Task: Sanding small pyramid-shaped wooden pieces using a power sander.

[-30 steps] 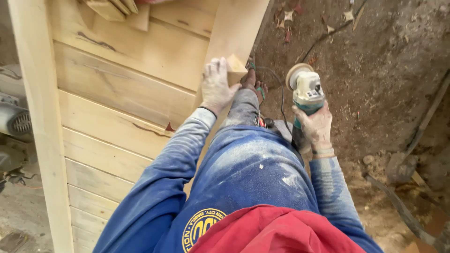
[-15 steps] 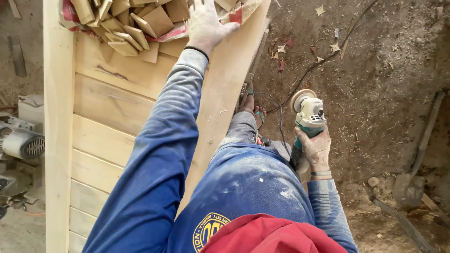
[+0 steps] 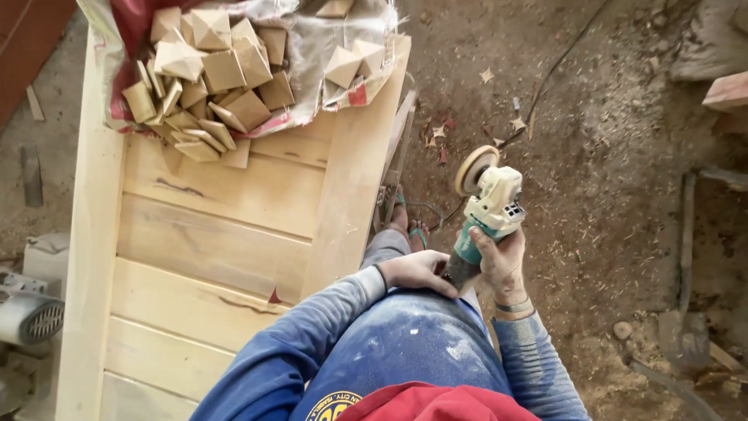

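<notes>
This is a rough woodworking shop with a dirt floor (image 3: 623, 179) strewn with wood shavings and chips. A pale panelled door (image 3: 210, 242) of bare timber lies flat, with a sack (image 3: 312, 47) of small cut wood blocks (image 3: 210, 70) on its far end. A grinder (image 3: 487, 210) and an electric motor (image 3: 27, 316) at the left edge show it too.

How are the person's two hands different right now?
The right hand is wrapped around the green and white grinder, lifted beside the knee; the left hand holds nothing and rests flat on the blue trousers. The right hand's wrist has a band; the left's shows a dark cuff. Both are bare, in blue sleeves.
</notes>
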